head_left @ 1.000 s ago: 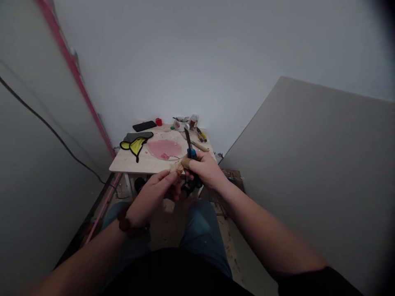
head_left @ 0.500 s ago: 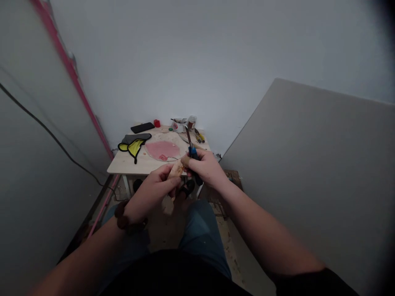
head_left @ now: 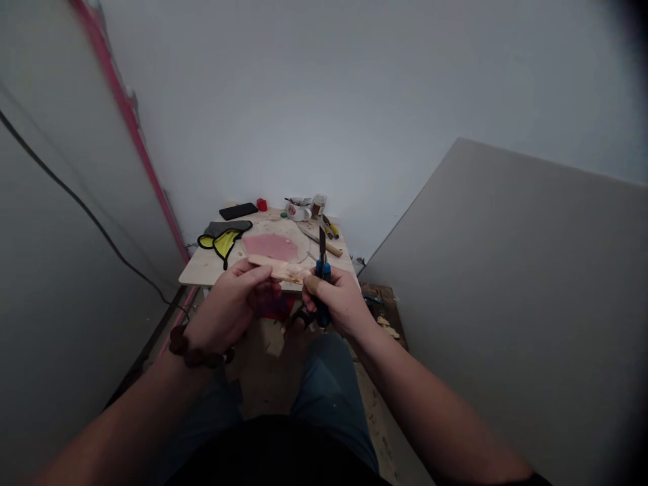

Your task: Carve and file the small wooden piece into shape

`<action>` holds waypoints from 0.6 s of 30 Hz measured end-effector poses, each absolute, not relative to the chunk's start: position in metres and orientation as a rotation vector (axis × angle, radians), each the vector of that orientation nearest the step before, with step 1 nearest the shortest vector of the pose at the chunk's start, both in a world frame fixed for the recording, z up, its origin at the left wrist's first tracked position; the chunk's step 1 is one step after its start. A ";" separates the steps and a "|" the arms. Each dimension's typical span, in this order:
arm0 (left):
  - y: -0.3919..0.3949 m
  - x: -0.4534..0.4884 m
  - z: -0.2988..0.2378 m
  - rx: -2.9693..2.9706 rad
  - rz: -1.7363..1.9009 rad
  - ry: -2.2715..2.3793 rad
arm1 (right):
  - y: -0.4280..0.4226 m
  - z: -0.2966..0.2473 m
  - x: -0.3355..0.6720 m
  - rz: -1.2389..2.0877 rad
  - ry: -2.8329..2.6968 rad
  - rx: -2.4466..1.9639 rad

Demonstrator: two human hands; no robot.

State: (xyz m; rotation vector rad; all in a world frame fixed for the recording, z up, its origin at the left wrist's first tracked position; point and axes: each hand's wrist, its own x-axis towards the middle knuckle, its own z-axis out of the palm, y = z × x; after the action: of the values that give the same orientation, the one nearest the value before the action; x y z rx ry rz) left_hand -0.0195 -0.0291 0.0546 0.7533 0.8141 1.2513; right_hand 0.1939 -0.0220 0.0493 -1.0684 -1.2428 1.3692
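Observation:
In front of the table's near edge, my left hand (head_left: 233, 295) is closed on one end of a pale, partly carved piece of wood (head_left: 284, 270), which lies nearly level. My right hand (head_left: 341, 297) grips a utility knife (head_left: 322, 271) with a blue and black handle, its dark blade pointing up and away. A tan wrap covers the right thumb, which touches the wood's right end. The blade stands clear of the wood. Some of the fingers under the wood are hidden.
On the small table (head_left: 195, 271) lie a pink-marked round mat (head_left: 271, 246), a yellow-grey cloth (head_left: 224, 241), a black phone (head_left: 237, 211), a wooden-handled knife (head_left: 329, 248) and pliers (head_left: 331, 228). A white mug (head_left: 298, 211) stands at the back. A large panel (head_left: 506, 283) rises at right.
The wood has turned from a slant to nearly level, with my left hand shifting left and away from me. The knife blade now points more upright.

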 end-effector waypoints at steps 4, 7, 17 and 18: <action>-0.031 -0.011 0.051 0.830 1.289 0.744 | -0.032 0.041 0.176 1.328 -1.064 -0.990; -0.041 0.004 0.041 0.985 1.208 0.802 | -0.039 0.033 0.157 1.312 -0.950 -0.937; -0.049 -0.004 0.046 1.341 1.291 1.137 | -0.029 0.022 0.183 1.081 -1.250 -1.020; -0.050 -0.007 0.046 1.445 1.281 1.175 | -0.025 0.027 0.188 1.044 -1.249 -1.013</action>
State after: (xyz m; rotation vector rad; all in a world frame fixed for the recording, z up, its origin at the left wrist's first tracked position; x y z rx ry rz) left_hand -0.0065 -0.0500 0.0460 1.4448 1.1755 1.2808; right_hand 0.1878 -0.0254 0.0269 -1.0134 -1.2490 1.0439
